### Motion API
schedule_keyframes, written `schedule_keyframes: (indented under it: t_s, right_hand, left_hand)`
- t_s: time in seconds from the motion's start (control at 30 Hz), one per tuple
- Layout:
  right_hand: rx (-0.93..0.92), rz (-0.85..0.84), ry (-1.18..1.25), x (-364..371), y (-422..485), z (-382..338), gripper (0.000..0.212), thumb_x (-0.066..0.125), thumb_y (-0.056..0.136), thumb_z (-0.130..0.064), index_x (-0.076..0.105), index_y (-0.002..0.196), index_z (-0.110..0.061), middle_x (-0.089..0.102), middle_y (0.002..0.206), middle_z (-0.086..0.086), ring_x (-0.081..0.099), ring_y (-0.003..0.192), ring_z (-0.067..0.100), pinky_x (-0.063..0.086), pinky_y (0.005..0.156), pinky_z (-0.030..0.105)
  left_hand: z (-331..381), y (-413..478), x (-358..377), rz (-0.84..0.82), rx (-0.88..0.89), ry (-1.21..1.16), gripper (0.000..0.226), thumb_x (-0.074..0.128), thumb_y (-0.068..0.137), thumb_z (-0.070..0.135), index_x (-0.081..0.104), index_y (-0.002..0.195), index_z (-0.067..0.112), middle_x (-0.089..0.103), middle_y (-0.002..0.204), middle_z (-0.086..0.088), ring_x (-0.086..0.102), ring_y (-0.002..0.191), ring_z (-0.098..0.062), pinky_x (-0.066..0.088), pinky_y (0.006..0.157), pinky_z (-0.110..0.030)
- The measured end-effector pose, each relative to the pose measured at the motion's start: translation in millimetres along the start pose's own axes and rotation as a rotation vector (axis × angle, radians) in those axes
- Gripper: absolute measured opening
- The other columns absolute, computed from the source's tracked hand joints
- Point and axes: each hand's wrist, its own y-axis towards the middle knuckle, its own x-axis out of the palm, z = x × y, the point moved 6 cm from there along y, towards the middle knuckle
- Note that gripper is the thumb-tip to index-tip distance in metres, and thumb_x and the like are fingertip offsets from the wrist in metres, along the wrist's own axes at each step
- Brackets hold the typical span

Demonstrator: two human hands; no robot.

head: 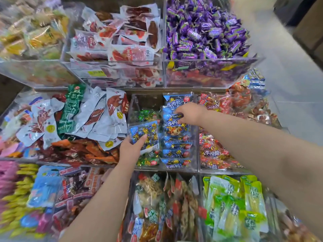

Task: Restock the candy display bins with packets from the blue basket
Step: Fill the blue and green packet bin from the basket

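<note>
Fingers of the left hand grip a blue packet of gold-wrapped sweets by its lower edge, holding it tilted over the left half of the clear bin. The right hand reaches in from the other side, its fingers curled over the top edge of an upright packet in what looks like a pinch. That packet belongs to a row of blue packets already filed front to back along the bin's right half, so I judge the restocking well begun but not finished: the left half holds only a low layer of loose green and gold sweets, with room at the back. The blue basket is out of sight, so what remains to bring cannot be told. Crowding is the main obstacle. Silver meat packets spill against the bin's left wall, red packets fill the neighbouring bin on the right, and the shelf of purple sweets overhangs the back. Green packets stand in the row below, under the right forearm.
</note>
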Motion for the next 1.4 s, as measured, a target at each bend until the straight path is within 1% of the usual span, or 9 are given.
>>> schedule_keyframes:
  t_s: [0.07, 0.13, 0.5, 0.6, 0.77, 0.97, 1.17, 1.27, 1.4]
  right_hand:
    - [-0.030, 0.004, -0.047, -4, 2, -2, 0.044, 0.055, 0.093, -0.030, 0.047, 0.136, -0.022, 0.054, 0.133, 0.002, 0.050, 0.119, 0.025, 0.044, 0.080, 0.033]
    - [-0.042, 0.010, -0.082, -6, 4, -5, 0.043, 0.053, 0.094, -0.028, 0.045, 0.136, -0.023, 0.054, 0.132, 0.003, 0.051, 0.117, 0.025, 0.044, 0.078, 0.033]
    - [0.027, 0.058, -0.032, 4, 2, 2, 0.046, 0.053, 0.094, -0.029, 0.042, 0.137, -0.019, 0.055, 0.129, 0.006, 0.054, 0.113, 0.026, 0.042, 0.072, 0.030]
    - [0.007, 0.083, -0.037, 6, 0, 3, 0.048, 0.059, 0.090, -0.033, 0.045, 0.133, -0.018, 0.053, 0.130, 0.006, 0.052, 0.116, 0.025, 0.046, 0.084, 0.034]
    - [0.003, 0.176, -0.036, 12, -4, 2, 0.053, 0.062, 0.087, -0.024, 0.042, 0.135, -0.017, 0.049, 0.131, 0.008, 0.044, 0.121, 0.027, 0.044, 0.096, 0.041]
    - [0.017, 0.298, 0.009, 6, -19, 6, 0.054, 0.060, 0.086, -0.015, 0.041, 0.136, -0.015, 0.041, 0.131, 0.010, 0.035, 0.124, 0.029, 0.038, 0.101, 0.040]
    - [0.217, 0.249, 0.810, 14, -36, 5, 0.018, 0.051, 0.094, -0.023, 0.063, 0.095, -0.009, 0.060, 0.089, 0.003, 0.058, 0.081, 0.018, 0.052, 0.074, 0.030]
    - [0.505, -0.114, 1.392, 43, -48, -2, 0.029, 0.050, 0.095, -0.037, 0.059, 0.093, -0.010, 0.055, 0.085, 0.007, 0.057, 0.074, 0.018, 0.057, 0.068, 0.032]
    - [0.572, -0.412, 1.514, 59, -62, -5, 0.044, 0.046, 0.092, -0.054, 0.059, 0.101, -0.013, 0.055, 0.099, 0.011, 0.060, 0.088, 0.027, 0.054, 0.079, 0.045]
  left_hand:
    - [0, 1, -2, 0.005, -0.020, 0.010, 0.085, 0.068, 0.082, 0.046, 0.029, 0.148, 0.009, 0.038, 0.149, -0.005, 0.041, 0.131, -0.022, 0.033, 0.102, -0.036]
    - [-1, 4, -3, 0.006, -0.024, -0.002, 0.088, 0.069, 0.081, 0.048, 0.027, 0.148, 0.010, 0.033, 0.152, -0.008, 0.035, 0.137, -0.027, 0.032, 0.106, -0.039]
    - [-1, 4, -7, -0.014, -0.039, -0.023, 0.077, 0.070, 0.078, 0.049, 0.044, 0.138, 0.006, 0.051, 0.138, -0.012, 0.049, 0.125, -0.029, 0.039, 0.106, -0.045]
    - [-1, 5, -7, -0.029, -0.051, -0.011, 0.073, 0.070, 0.079, 0.047, 0.048, 0.134, 0.006, 0.053, 0.135, -0.015, 0.051, 0.122, -0.031, 0.041, 0.104, -0.046]
    - [3, 2, -10, 0.006, -0.007, -0.017, 0.033, 0.071, 0.080, 0.043, 0.059, 0.096, 0.017, 0.063, 0.089, 0.003, 0.059, 0.088, -0.019, 0.043, 0.066, -0.027]
    - [10, 0, -5, -0.002, -0.015, -0.063, 0.065, 0.070, 0.077, 0.051, 0.051, 0.122, 0.008, 0.056, 0.112, -0.002, 0.053, 0.109, -0.023, 0.043, 0.085, -0.033]
    - [20, -1, 21, -0.194, -0.002, -0.168, 0.104, 0.068, 0.067, 0.065, 0.028, 0.148, 0.013, 0.033, 0.151, -0.008, 0.034, 0.135, -0.026, 0.028, 0.108, -0.046]
    - [27, -5, 29, -0.202, -0.021, -0.271, 0.117, 0.062, 0.060, 0.072, 0.017, 0.151, 0.014, 0.025, 0.155, -0.005, 0.028, 0.139, -0.023, 0.024, 0.111, -0.045]
    - [37, -8, 37, -0.187, -0.025, -0.198, 0.095, 0.042, 0.071, 0.078, 0.034, 0.146, 0.020, 0.038, 0.148, 0.001, 0.038, 0.131, -0.022, 0.030, 0.110, -0.049]
